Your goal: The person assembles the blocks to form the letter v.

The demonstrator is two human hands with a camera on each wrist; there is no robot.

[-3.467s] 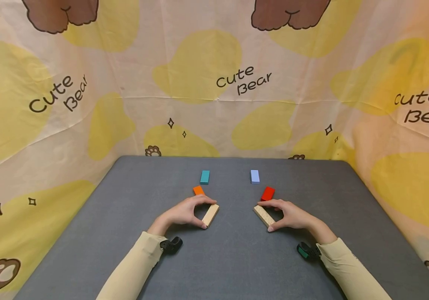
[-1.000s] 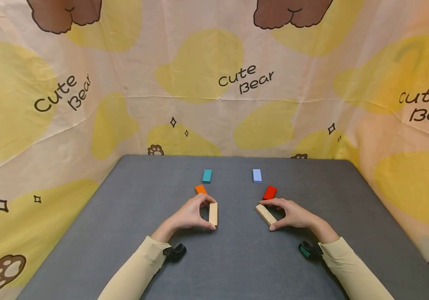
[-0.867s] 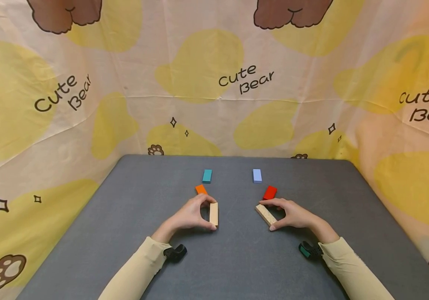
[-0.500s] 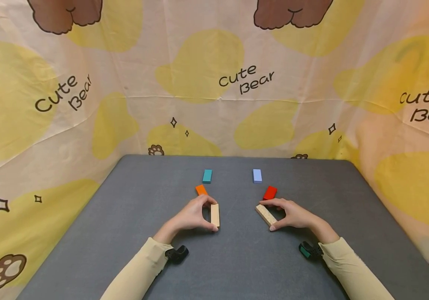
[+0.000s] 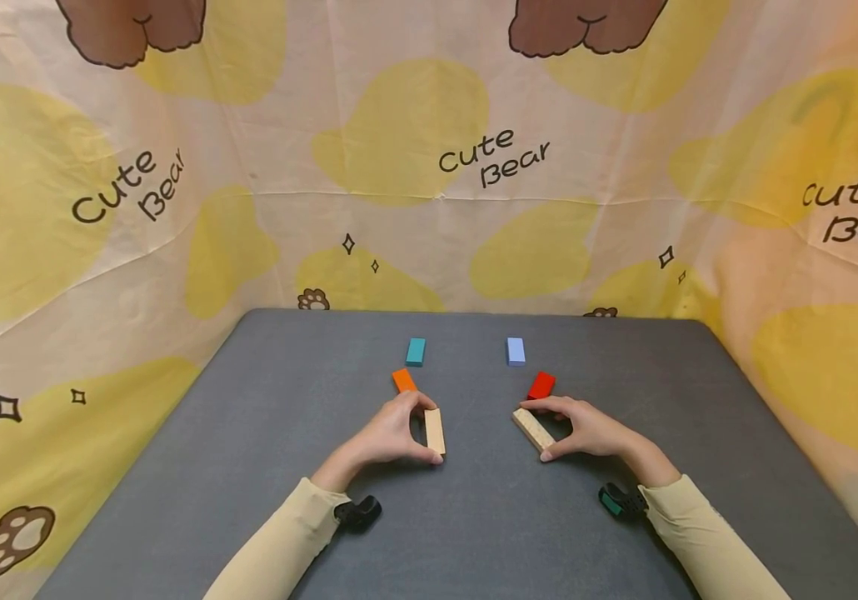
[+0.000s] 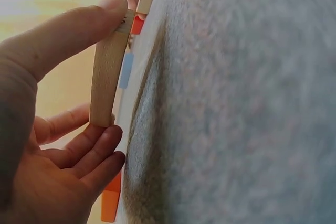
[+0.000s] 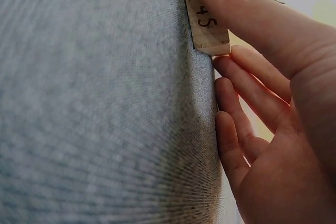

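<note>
My left hand [image 5: 391, 432] pinches a plain wooden block [image 5: 435, 432] by its ends, thumb at the near end and fingers at the far one. In the left wrist view this block [image 6: 106, 82] is close over the table, the dark marking on its end partly under the thumb. Across from it, my right hand [image 5: 588, 429] grips a second wooden block [image 5: 533, 430] the same way, its far end slanting left. The right wrist view shows "45" written on that block's end [image 7: 208, 27]. An orange block [image 5: 402, 380] lies just beyond my left fingers, a red block [image 5: 541, 385] beyond my right.
Farther back on the grey table [image 5: 466, 533] lie a teal block [image 5: 416, 352] on the left and a light blue block [image 5: 516, 352] on the right. A printed cloth [image 5: 399, 125] hangs around the table's back and sides.
My left hand has turned its wooden block counterclockwise, so its far end now leans slightly left instead of right, and has shifted a little rightward. The right hand and its block stay put.
</note>
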